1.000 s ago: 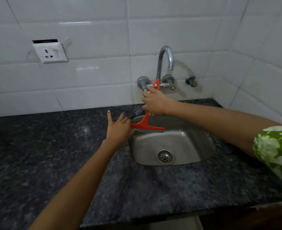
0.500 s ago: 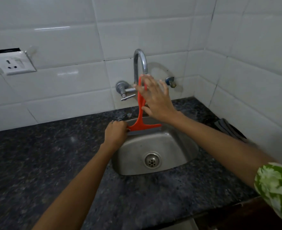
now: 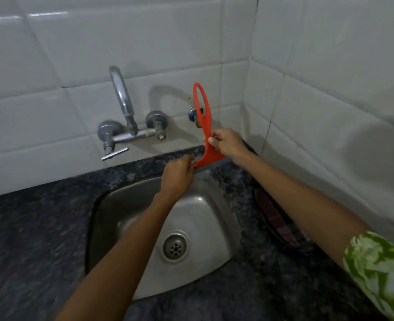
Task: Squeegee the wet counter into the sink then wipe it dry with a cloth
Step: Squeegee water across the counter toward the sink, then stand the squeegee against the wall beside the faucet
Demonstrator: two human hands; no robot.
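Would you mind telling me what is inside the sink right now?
The sink holds only its drain in the visible basin; the left forearm crosses over it and hides part of the bottom. Whether water lies there, I cannot tell.

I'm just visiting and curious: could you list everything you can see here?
squeegee: one, orange-red, upright behind the sink, held by both hands
sink: one, steel, set in the counter
counter: one, dark speckled stone
tap: one, chrome, on the tiled wall
cloth: one, dark striped, on the counter right of the sink
left hand: holds the blade end
right hand: pinches the handle
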